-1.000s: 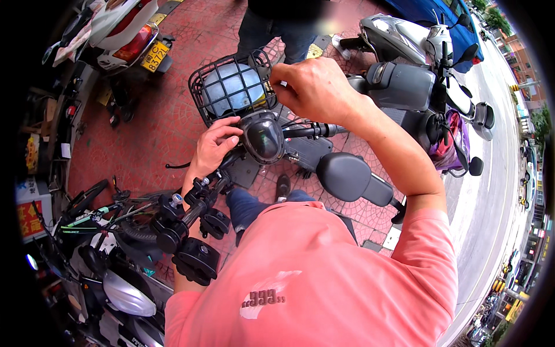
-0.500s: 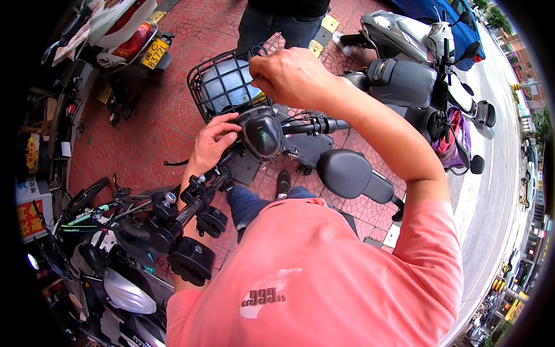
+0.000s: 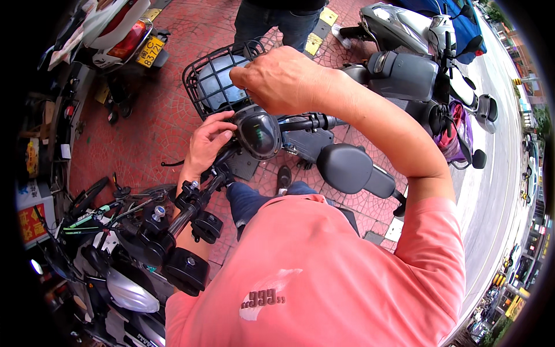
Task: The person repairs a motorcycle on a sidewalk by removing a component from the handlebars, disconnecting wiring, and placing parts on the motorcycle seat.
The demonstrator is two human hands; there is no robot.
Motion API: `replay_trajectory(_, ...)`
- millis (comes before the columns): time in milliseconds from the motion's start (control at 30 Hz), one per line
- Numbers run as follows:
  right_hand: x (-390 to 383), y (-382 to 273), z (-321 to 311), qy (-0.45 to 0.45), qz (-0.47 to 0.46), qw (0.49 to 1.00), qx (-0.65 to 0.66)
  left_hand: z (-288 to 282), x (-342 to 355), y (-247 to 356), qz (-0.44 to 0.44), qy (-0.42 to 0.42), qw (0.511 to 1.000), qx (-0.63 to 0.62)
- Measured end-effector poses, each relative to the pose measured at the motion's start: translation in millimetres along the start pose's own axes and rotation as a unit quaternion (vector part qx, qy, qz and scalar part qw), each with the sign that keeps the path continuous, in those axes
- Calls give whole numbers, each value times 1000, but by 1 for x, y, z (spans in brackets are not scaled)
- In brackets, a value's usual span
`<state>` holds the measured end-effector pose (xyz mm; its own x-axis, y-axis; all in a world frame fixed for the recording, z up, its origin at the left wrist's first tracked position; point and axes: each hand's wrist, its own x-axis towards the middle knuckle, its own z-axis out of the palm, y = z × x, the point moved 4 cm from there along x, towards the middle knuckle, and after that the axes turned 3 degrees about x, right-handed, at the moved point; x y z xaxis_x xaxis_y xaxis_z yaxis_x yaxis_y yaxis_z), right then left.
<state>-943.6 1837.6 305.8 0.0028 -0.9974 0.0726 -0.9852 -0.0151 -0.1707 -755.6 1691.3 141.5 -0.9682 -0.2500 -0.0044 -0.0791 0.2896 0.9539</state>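
Note:
A black electric bike's rounded dashboard display [image 3: 258, 134] sits mid-view, with the handlebar [image 3: 315, 122] running out to either side. My left hand [image 3: 207, 144] rests at the display's left edge, its fingers stretched forward and slightly apart. They seem to touch the housing. Ahead of the display is a black wire basket [image 3: 200, 106] with a pale blue rounded object [image 3: 218, 87] inside, perhaps a helmet. Over the basket's near right part my right hand [image 3: 274, 81] is closed, fingers curled downward. Whatever its fingers pinch is hidden behind the hand.
A person in jeans [image 3: 272, 26] stands just beyond the basket. Parked scooters [image 3: 404, 75] are at the right, and a white scooter [image 3: 121, 34] is at the far left. Bikes [image 3: 110, 214] crowd the lower left. A dark seat [image 3: 345, 169] lies right of the display.
My right hand has shifted slightly left and nearer to the display, still closed. My left hand keeps its place at the display's edge. The whole view has tilted a little.

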Motion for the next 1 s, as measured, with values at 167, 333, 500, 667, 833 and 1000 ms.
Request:
replay_trajectory(167, -2, 20, -7, -7, 54, 998, 9, -1, -1, 6, 6, 5, 1000, 23)
replay_trajectory(333, -12, 30, -2, 38, 36, 996, 65, -1, 1, 3, -6, 4, 1000, 8)
replay_trajectory(500, -9, 16, 1, 67, 7, 988, 140, -2, 1, 1, -3, 2, 1000, 5)
replay_trajectory(667, -3, 17, -3, 68, 31, 993, 97, -2, 0, -4, -1, 4, 1000, -10)
replay_trajectory(833, -7, 31, 10, 93, 62, 985, 133, -1, 2, -4, 5, 12, 1000, -18)
replay_trajectory(1000, -15, 31, 12, 65, 45, 986, 150, -3, 0, 1, -7, 6, 1000, 2)
